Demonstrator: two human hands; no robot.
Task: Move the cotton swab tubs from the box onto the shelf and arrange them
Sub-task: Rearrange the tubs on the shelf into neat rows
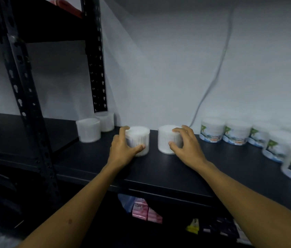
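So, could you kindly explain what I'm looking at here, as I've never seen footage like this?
There is no robot: one camera worn on a person's head looks down at their bare hands. The left hand grips one plain white cotton swab tub, and the right hand grips another, both standing on a black shelf. Two more plain tubs stand back left; labelled tubs line the right. The box is not in view.
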